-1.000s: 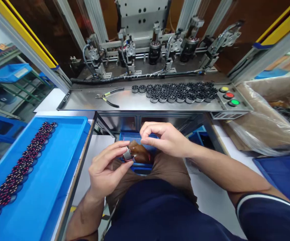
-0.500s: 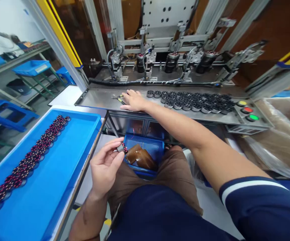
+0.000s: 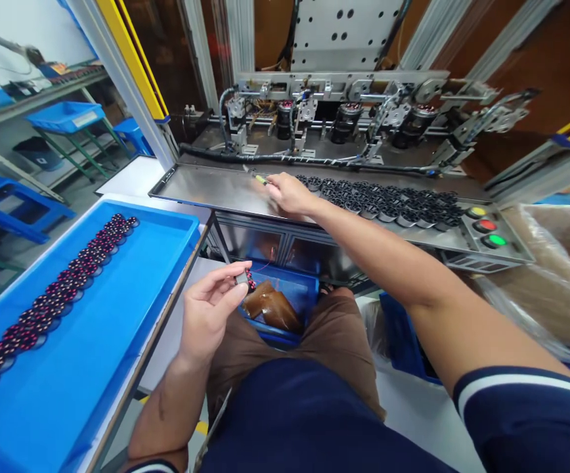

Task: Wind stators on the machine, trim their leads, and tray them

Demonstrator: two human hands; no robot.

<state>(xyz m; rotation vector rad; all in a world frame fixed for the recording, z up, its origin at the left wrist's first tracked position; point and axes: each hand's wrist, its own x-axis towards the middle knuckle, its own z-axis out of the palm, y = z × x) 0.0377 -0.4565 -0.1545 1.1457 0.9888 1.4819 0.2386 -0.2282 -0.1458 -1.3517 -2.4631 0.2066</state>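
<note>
My left hand (image 3: 211,307) pinches a small wound motor stator (image 3: 243,278) between thumb and fingertips, over the gap in front of the bench. The stator has a grey rim and red windings, and a thin red wire (image 3: 265,265) trails from it. My right hand (image 3: 289,192) is closed around the yellow-green handles of a small pair of wire cutters (image 3: 260,179), at the metal ledge. Their jaws point left and look blurred. Right beside that hand, several rows of unwound black stator cores (image 3: 383,197) stand on the ledge (image 3: 206,187).
A blue tray (image 3: 117,341) at left holds a long row of wound stators (image 3: 63,289). Behind the ledge stands a machine with stators on black posts (image 3: 347,125). Buttons (image 3: 486,226) sit at right. Below, a blue bin (image 3: 309,286) contains brown film (image 3: 272,305).
My right hand has closed round the wire cutters and picked them up from the ledge. The machine's arms have shifted position. My left hand still holds the stator.
</note>
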